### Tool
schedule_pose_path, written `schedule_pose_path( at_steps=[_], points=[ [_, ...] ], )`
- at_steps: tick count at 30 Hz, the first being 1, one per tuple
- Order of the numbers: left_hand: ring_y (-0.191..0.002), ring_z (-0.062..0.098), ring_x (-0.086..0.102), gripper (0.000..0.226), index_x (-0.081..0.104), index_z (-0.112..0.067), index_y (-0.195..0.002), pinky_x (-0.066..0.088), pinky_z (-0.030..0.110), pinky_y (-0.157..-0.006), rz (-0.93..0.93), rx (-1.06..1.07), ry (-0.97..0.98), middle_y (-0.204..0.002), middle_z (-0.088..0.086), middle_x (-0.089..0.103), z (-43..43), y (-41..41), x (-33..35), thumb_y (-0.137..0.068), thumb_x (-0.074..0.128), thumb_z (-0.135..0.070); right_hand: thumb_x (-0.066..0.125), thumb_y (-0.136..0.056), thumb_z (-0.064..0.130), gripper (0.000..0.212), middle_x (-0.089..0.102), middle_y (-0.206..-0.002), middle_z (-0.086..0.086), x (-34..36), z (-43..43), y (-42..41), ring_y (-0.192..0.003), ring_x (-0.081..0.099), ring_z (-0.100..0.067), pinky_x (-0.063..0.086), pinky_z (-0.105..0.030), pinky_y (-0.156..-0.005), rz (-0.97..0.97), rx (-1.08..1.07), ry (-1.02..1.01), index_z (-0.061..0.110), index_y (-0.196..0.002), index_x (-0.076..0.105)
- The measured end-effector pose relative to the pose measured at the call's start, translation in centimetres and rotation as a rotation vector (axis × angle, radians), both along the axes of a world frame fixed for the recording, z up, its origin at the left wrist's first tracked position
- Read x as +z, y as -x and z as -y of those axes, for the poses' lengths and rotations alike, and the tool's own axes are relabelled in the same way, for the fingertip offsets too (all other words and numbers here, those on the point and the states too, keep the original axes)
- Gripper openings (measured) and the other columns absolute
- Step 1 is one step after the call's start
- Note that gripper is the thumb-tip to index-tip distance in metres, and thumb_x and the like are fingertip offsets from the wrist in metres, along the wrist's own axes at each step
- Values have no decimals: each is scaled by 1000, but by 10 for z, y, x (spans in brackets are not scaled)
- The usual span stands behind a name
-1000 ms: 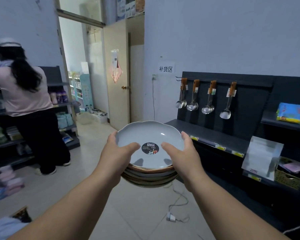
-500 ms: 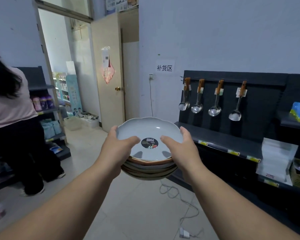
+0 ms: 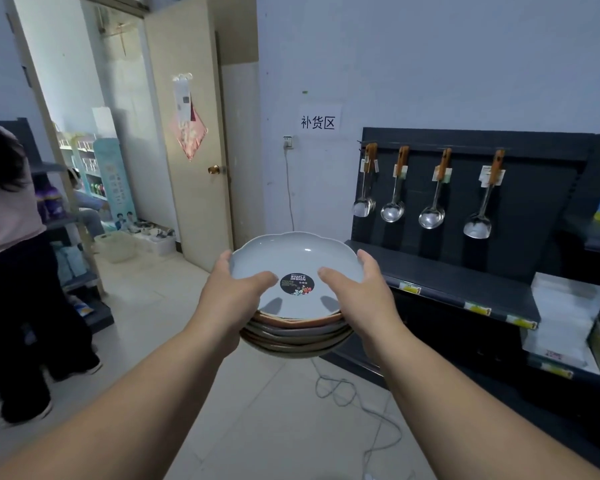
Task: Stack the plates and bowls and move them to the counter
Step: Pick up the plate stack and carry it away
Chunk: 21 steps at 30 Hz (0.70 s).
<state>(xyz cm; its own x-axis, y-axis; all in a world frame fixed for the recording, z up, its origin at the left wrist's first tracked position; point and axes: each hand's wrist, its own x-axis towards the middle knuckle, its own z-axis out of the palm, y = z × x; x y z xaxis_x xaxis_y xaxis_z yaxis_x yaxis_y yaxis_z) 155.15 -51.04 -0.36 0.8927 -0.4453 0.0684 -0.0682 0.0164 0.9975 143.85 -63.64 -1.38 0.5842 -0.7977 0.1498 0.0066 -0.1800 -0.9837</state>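
stack [image 3: 295, 336] of plates and bowls is held in the air at mid-frame, above the floor [image 3: 146, 306] and just left of a dark shelf [image 3: 447, 278], not resting on any surface. its top plate [image 3: 291, 254] is pale grey-blue with a scalloped rim; brown, grey and tan rims show beneath it. a round black sticker [image 3: 297, 284] on the top plate reads "simple design", with smaller print below too small to read and a little flower motif. on the wall [image 3: 430, 64] a white sign [image 3: 317, 122] reads "补货区". the left hand [image 3: 231, 299] clamps the stack's left side, thumb laid over the rim into the plate, fingers wrapped round the edge. the right hand [image 3: 359, 299] mirrors it on the right side, thumb inside the rim, fingers curled round the far edge. both forearms reach forward from the bottom corners. four ladles [image 3: 392, 211] with wooden handles and paper tags hang on the shelf's back panel, and yellow price tags [image 3: 409, 289] run along its front lip. the floor is pale tile with a grey cable [image 3: 340, 389] looping across it. a cream door [image 3: 187, 133] stands open at left of centre, and a person [image 3: 7, 237] in a pink top stands at the left edge.
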Motion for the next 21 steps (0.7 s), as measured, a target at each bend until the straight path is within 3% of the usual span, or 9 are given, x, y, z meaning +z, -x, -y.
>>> schedule_pose_path(
  at_steps=[4, 6, 9, 12, 15, 17, 21],
  points=[
    [-93, 17, 61, 77, 32, -25, -143, 50, 30, -73, -4, -22, -1, -106, -8, 53, 55, -32, -4, -78, 72, -15, 68, -82, 37, 62, 45, -92, 29, -6, 54, -30, -87, 51, -1, 44, -30, -80, -2, -21, -4, 34, -136, 38],
    [-90, 17, 62, 70, 37, -28, -137, 52, 32, -74, 19, -26, -3, -99, -10, 55, 88, -49, -4, -78, 72, -15, 69, -81, 38, 70, 47, -94, 28, -6, 86, -45, -93, 54, -7, 47, -33, -88, -7, -33, -6, 32, -142, 35],
    [-92, 17, 62, 76, 32, -24, -142, 53, 38, -86, 27, -38, -14, -95, -14, 55, 139, -75, -3, -77, 72, -16, 68, -82, 38, 67, 44, -91, 29, -3, 137, -69, -98, 52, -14, 47, -35, -91, -23, -49, -2, 34, -141, 36],
    [-99, 22, 62, 83, 27, -23, -146, 52, 40, -90, 4, -50, -13, -110, -4, 57, 182, -100, -3, -77, 73, -18, 68, -83, 37, 64, 47, -94, 25, -2, 181, -93, -101, 52, -15, 45, -32, -86, -17, -52, -6, 36, -138, 37],
    [-94, 18, 62, 73, 33, -23, -140, 53, 34, -81, 2, -46, -23, -101, -8, 57, 216, -124, -7, -79, 72, -16, 69, -83, 37, 65, 50, -100, 18, -4, 214, -117, -105, 52, -16, 45, -33, -85, -29, -50, -21, 36, -139, 37],
    [-87, 12, 60, 66, 37, -25, -135, 52, 31, -73, -6, -59, -30, -94, -12, 55, 237, -139, -9, -80, 71, -15, 68, -84, 36, 60, 46, -94, 24, -7, 233, -131, -102, 51, -15, 43, -32, -81, -38, -62, -17, 37, -136, 38],
    [-84, 10, 58, 73, 31, -25, -142, 51, 29, -66, -18, -88, -36, -89, -19, 48, 272, -169, -15, -81, 71, -16, 68, -83, 36, 59, 49, -96, 22, -16, 265, -157, -102, 52, -16, 44, -32, -84, -48, -108, -29, 39, -135, 38]
  ],
)
